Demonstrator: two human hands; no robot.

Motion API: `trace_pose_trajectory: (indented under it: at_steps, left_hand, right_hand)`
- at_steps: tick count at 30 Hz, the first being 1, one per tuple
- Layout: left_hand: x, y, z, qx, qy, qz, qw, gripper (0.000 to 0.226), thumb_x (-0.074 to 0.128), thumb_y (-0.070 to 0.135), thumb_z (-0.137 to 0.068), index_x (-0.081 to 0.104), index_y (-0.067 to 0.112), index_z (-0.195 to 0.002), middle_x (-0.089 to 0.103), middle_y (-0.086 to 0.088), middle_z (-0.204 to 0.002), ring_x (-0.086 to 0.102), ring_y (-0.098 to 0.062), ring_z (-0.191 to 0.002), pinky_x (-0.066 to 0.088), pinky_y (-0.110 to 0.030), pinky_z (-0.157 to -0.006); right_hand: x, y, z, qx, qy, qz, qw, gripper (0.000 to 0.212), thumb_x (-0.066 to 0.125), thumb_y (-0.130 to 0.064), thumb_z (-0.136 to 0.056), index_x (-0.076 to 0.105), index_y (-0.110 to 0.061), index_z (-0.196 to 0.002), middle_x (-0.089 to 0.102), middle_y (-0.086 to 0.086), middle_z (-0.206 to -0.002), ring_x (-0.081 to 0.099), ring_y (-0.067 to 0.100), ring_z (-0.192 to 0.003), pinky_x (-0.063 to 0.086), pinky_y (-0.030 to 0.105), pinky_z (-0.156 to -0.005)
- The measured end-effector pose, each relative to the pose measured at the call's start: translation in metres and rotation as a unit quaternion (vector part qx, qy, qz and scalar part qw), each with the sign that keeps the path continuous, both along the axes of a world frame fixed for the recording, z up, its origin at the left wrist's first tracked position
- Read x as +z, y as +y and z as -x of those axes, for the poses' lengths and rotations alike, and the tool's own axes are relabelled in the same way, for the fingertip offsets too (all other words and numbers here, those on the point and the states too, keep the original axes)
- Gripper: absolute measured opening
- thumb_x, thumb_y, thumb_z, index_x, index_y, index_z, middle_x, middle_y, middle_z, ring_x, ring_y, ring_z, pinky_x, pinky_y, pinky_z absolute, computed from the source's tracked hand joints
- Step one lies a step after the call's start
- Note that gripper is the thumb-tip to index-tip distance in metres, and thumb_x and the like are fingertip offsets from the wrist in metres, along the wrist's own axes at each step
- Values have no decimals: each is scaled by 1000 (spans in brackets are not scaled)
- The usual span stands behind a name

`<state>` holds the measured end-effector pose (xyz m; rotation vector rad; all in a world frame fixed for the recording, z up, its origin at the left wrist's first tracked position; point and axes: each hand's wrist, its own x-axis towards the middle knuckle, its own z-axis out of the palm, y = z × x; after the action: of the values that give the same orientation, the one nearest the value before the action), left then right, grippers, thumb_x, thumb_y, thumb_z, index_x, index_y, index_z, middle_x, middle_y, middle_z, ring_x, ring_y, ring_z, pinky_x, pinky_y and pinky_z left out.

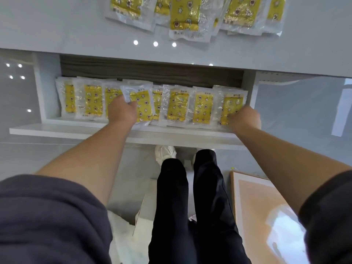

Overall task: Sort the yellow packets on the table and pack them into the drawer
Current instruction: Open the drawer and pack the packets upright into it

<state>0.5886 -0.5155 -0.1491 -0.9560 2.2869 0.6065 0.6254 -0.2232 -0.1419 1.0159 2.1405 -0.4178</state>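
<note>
Down in the open drawer (122,131), below the white table (57,25), a row of yellow packets (179,107) stands side by side, overlapping a little, from the left wall to the right. More yellow packets (184,14) lie in a loose heap on the table's far part, not yet packed, so by my judgement the task is roughly half done.

Going from left to right: the first three packets in the row sit untouched. Next comes the left hand (121,111), arm stretched forward and down, knuckles up, fingers curled around the lower left corner of a raised packet (139,103) that sits above its neighbours and leans slightly. That hand is closed on this packet. To finish the step well, it seems best to slide the packet down into the gap between its neighbours, keep its printed face forward like the others, and press it flat so that it does not ride over the one to its right.

Two further packets stand free in the middle. At the right end the right hand (245,119) reaches in the same way, back of the hand up, lying on the lower edge of the last packet (232,105). Its fingers are hidden beneath the hand, so I cannot tell whether it pinches the packet or only steadies it against the drawer's right wall.
</note>
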Motion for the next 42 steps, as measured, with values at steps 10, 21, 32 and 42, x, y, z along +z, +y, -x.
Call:
trace_pose_trajectory:
  at_steps: [10, 21, 32, 42]
  left_hand:
    - [-11, 8, 17, -74, 72, -27, 994, 21, 51, 14, -97, 49, 8, -77, 49, -4, -71, 45, -21, -63, 31, -26, -52]
    - [-20, 1, 6, -71, 53, -69, 994, 15, 46, 20, -100, 50, 6, -94, 56, -11, -90, 53, -25, -76, 37, -28, -53]
    - [-14, 29, 34, -411, 69, 27, 909, 59, 53, 34, -92, 31, 20, -145, 42, -13, -140, 39, -33, -130, 31, -50, -107]
    - [-19, 29, 27, -488, -22, 124, 864, 45, 36, 38, -97, 35, 26, -141, 43, -16, -138, 35, -38, -131, 8, -69, -110]
  right_hand:
    - [7, 9, 20, 263, -130, -83, 952, 25, 44, -24, -96, 54, -10, -79, 55, 5, -73, 51, 18, -61, 36, 26, -53]
    - [4, 2, 20, 315, -154, -82, 933, 21, 43, -15, -95, 60, -9, -84, 63, 5, -77, 58, 18, -67, 39, 27, -57]
    - [-6, -38, 53, 385, 70, 78, 917, 63, 49, -44, -96, 24, -23, -150, 35, 9, -150, 32, 32, -139, 24, 50, -114]
    - [-23, -47, 54, 421, 4, 49, 906, 59, 34, -57, -95, 33, -25, -144, 41, 8, -146, 38, 34, -134, 25, 51, -111]
